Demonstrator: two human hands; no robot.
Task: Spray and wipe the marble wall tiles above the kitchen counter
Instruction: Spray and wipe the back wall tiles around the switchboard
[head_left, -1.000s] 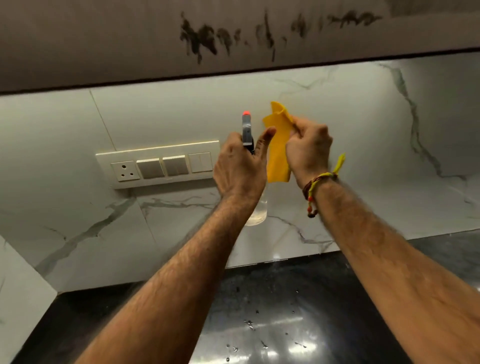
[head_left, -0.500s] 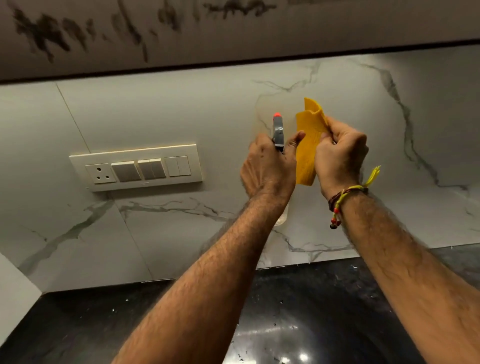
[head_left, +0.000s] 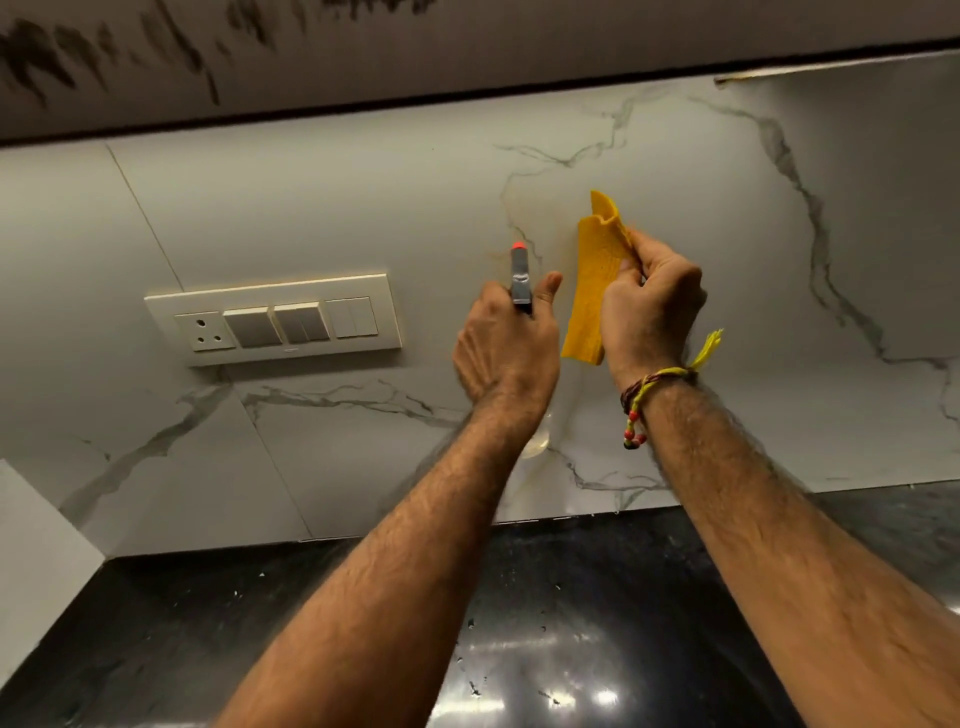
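Observation:
White marble wall tiles (head_left: 395, 208) with grey veins fill the wall above the black counter. My left hand (head_left: 506, 348) grips a spray bottle (head_left: 520, 280), whose grey head with an orange-red nozzle points at the wall; its clear body is mostly hidden behind my wrist. Just to its right, my right hand (head_left: 649, 312) pinches a folded yellow cloth (head_left: 595, 291) that hangs upright close to the tile. Whether the cloth touches the wall I cannot tell.
A cream switch panel (head_left: 275, 322) with a socket is set in the wall left of my hands. The underside of a dark-streaked cabinet (head_left: 467, 41) overhangs the tiles. A glossy black counter (head_left: 571, 639) with water drops lies below. A white block (head_left: 36, 545) stands at the left edge.
Both hands have shifted right along the wall, away from the switch panel, still holding the bottle and the cloth. The view has followed them to the right.

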